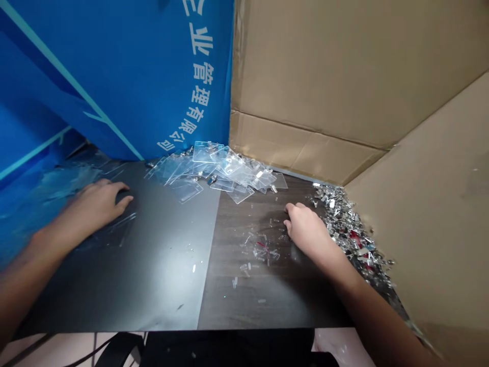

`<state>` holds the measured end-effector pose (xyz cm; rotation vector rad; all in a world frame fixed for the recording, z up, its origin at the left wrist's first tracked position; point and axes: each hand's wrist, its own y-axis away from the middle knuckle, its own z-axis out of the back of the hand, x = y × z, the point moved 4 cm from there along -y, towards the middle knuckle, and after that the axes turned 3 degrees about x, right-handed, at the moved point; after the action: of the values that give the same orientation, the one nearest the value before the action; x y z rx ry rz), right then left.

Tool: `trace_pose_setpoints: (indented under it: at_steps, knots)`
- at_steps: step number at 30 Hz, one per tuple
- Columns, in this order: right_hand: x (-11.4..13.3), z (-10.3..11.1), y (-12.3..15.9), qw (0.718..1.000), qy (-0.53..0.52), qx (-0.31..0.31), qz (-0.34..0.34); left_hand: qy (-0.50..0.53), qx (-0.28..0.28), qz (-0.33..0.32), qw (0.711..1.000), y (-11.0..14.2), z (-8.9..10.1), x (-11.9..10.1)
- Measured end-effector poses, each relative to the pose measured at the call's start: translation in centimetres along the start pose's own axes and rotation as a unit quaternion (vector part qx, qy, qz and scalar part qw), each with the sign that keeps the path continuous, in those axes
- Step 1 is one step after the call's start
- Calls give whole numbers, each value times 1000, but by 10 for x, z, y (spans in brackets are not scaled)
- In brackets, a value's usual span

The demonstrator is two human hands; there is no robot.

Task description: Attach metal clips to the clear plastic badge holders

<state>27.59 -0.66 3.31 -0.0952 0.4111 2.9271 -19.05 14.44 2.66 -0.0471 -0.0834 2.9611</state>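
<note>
My left hand is low over the left side of the dark table, thumb and fingers apart, with nothing seen between them. Beneath and beside it lie clear plastic sleeves, partly hidden by the hand. On the right, my right hand has loosely bent fingers, with a small gap between thumb and forefinger. No held thing shows there. It is just left of a heap of metal clips. Small clear plastic strips lie scattered to its left. A pile of clear badge holders lies at the back, between the hands.
Cardboard walls off the back and right of the table. A blue panel with white lettering rises at the back left. More clear plastic is heaped at the far left. The table's front edge runs along the bottom.
</note>
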Motion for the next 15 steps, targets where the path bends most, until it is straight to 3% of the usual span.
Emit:
trace_pose_setpoints:
  at_steps: [3,6,15]
  knots:
    - [-8,1,3,999,23,28,17,-72,61,9,996,5,-1,-2]
    - [-14,1,4,997,38,57,38,-44,94,-5,995,13,-1,-1]
    - [-12,-1,-2,998,29,51,29,15,123,-96,988,43,-13,-1]
